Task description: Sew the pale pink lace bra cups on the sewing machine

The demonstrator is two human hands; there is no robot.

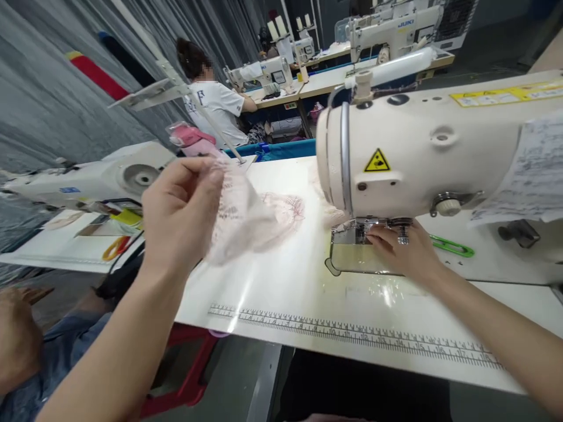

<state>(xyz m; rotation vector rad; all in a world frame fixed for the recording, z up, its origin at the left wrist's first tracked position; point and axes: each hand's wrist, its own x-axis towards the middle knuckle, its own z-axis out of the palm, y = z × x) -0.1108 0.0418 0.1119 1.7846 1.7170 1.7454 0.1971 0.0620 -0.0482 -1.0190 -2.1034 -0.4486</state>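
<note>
My left hand [180, 214] is raised above the table's left part, fingers closed on a piece of pale pink lace fabric [240, 214] that hangs from it, blurred by motion. More pink lace [285, 211] lies flat on the white sewing table [281, 293] behind it. My right hand [402, 252] rests on the metal needle plate [349, 255] under the head of the cream sewing machine [422, 146], fingers bent by the presser foot. I cannot make out anything in those fingers.
A printed ruler strip [352, 337] runs along the table's front edge. Green clippers [453, 246] lie right of the needle. Another machine [101, 176] and orange scissors [115, 248] sit at the left. A seated person in a white shirt [217, 108] works behind.
</note>
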